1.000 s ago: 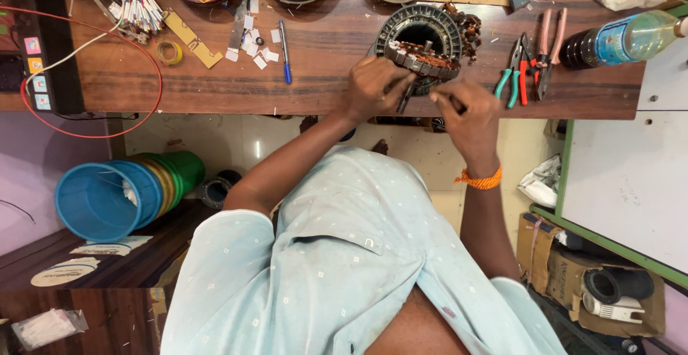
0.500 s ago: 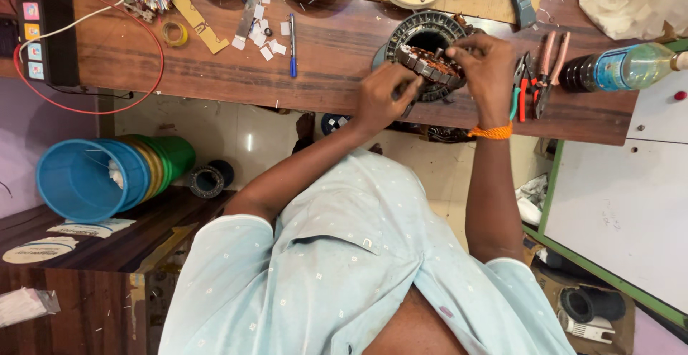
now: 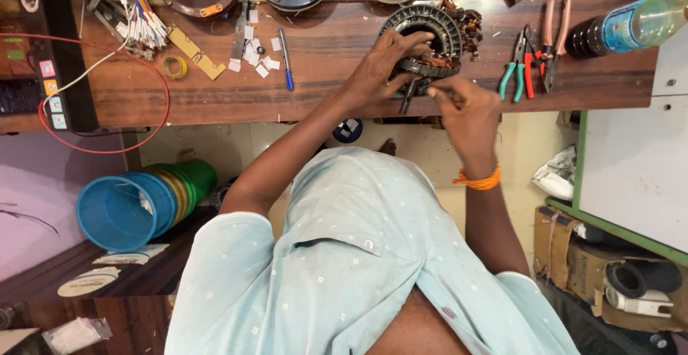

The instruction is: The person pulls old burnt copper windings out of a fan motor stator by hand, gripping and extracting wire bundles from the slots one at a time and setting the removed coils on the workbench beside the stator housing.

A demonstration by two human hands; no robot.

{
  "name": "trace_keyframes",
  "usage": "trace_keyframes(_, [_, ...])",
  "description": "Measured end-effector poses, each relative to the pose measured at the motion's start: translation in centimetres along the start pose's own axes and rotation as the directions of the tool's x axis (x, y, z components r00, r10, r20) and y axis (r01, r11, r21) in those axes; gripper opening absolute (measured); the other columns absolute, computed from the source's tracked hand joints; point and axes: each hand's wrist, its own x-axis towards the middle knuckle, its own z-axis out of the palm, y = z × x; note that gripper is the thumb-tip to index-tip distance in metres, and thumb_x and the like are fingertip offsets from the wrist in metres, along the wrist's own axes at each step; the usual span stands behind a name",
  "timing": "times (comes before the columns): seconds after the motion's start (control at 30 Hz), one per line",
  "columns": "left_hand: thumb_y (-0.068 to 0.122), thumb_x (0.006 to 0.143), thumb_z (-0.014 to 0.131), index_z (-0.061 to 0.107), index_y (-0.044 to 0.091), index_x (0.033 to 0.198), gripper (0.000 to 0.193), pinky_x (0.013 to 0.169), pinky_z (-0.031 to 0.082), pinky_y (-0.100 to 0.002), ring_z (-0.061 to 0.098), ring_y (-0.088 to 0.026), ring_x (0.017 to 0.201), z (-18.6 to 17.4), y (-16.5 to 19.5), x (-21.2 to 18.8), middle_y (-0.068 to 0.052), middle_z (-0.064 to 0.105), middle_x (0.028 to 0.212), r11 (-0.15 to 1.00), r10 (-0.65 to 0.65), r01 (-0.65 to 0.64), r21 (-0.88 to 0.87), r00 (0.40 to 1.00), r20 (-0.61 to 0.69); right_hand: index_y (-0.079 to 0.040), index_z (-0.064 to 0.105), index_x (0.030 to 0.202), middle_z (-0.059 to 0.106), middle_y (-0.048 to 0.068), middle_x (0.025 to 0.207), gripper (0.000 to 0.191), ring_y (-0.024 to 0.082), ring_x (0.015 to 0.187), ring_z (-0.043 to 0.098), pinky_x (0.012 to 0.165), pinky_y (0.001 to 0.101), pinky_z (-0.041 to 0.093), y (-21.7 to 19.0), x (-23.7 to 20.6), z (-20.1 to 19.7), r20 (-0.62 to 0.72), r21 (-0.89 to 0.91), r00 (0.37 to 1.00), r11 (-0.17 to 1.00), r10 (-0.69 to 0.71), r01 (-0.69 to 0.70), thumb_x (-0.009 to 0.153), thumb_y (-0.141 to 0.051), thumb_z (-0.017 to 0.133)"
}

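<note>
Hands meet over a round motor stator (image 3: 430, 29) with copper windings, lying near the front edge of the wooden workbench (image 3: 322, 75). The left hand (image 3: 383, 68) grips the stator's rim, fingers curled over its top. The right hand (image 3: 466, 107) is pinched around a thin dark tool (image 3: 407, 97) at the stator's near side. Just right of it lie green-handled pliers (image 3: 514, 75) and red-handled pliers (image 3: 555, 39), then a plastic bottle (image 3: 623, 25). A blue pen (image 3: 285, 57) lies to the left.
</note>
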Motion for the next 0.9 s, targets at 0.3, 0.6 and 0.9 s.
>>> trace_keyframes(0.3, [0.010,0.089,0.080,0.062,0.019,0.130,0.046,0.100,0.049,-0.040,0.054,-0.023,0.112,0.4,-0.8,0.6,0.001,0.064,0.134,0.960,0.215,-0.210,0.184,0.976,-0.008,0.003,0.069,0.096,0.067,0.016,0.085,0.006,0.028,0.069,0.064,0.065,0.0342,0.050,0.7,-0.8,4.4,-0.257,-0.043,0.922,0.956,-0.290,0.289,0.095,0.005,0.075])
trace_keyframes(0.6, [0.025,0.088,0.081,0.074,0.021,0.116,0.029,0.097,0.041,-0.041,0.049,-0.018,0.107,0.9,-1.5,-1.8,0.003,0.059,0.122,0.690,0.542,-0.446,0.570,0.841,0.002,0.002,0.075,0.098,0.069,0.011,0.078,0.010,0.015,0.059,0.054,0.053,0.0300,0.041,2.0,-2.0,4.2,-0.198,0.192,0.973,0.968,-0.123,0.161,0.090,0.002,0.080])
trace_keyframes(0.9, [0.015,0.092,0.083,0.072,0.009,0.096,0.013,0.070,0.049,-0.031,0.063,-0.014,0.077,4.0,0.5,-2.7,-0.002,0.067,0.090,0.990,0.077,-0.030,0.135,0.929,-0.361,-0.002,0.074,0.099,0.067,0.011,0.082,0.011,0.017,0.066,0.058,0.060,0.0321,0.044,0.6,1.7,-1.1,0.035,-0.048,0.931,0.930,-0.362,0.363,0.093,-0.005,0.083])
